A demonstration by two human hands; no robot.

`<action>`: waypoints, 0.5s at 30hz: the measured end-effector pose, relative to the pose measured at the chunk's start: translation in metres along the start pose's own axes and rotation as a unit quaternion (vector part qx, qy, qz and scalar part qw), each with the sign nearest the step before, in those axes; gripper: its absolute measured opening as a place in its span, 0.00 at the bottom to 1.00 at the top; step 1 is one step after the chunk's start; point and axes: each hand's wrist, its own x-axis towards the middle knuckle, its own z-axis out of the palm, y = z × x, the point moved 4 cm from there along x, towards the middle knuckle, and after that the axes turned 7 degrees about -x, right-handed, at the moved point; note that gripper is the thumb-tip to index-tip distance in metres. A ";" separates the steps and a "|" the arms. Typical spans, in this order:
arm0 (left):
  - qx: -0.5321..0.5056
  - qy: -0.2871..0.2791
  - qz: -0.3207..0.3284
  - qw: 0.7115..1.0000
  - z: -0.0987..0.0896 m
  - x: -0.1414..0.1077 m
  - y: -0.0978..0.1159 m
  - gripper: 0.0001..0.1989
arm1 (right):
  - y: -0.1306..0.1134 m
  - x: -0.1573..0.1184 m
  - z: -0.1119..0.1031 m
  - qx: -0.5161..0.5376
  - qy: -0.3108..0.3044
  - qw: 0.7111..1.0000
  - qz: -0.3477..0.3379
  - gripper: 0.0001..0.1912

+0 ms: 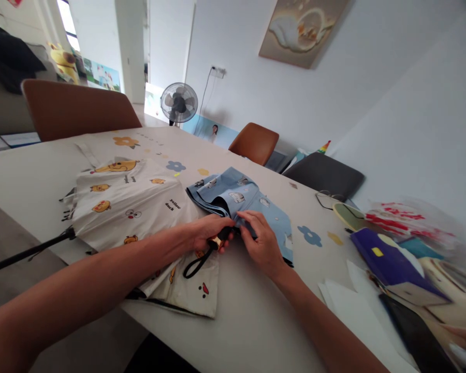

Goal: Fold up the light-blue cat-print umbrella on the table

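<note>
Left hand (209, 229): fingers wrapped closed around black umbrella handle (227, 231). Gold band (216, 242) shows at the handle's near end, below the thumb; black wrist strap (194, 268) loops down from there, outside the grip. Handle crosses the palm and points away, toward the blue umbrella (264, 204).

Blue umbrella: folded loosely, flat on white table (252, 316), cartoon animal prints facing up. Canopy lies just beyond the left fingers and beyond the right fingertips, spreading to the right; dark underside shows at the near-left folds.

Right hand (263, 244): fingers bent, partly open, thumb below the index finger, tips at the canopy's near edge, just beside the handle. Cannot tell if fabric is pinched between them; contact spot partly hidden.

Cream duck-print umbrella (112, 199): half collapsed on table's left, under the left forearm, black shaft (31, 251) sticking out past the table edge. Purple box (388, 259) on the right, well apart from both hands. Floor fan (179, 102) behind table.
</note>
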 end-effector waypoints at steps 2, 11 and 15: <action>-0.002 0.003 -0.007 1.000 0.001 -0.001 0.000 0.11 | 0.002 0.000 -0.003 -0.004 0.017 1.000 0.008 0.14; 0.022 0.004 0.008 1.000 0.003 -0.001 0.000 0.12 | 0.033 0.045 -0.004 -0.029 0.048 0.998 0.029 0.12; 0.022 -0.009 0.027 0.999 0.001 0.001 -0.002 0.12 | 0.065 0.085 0.014 -0.073 0.010 0.994 0.084 0.12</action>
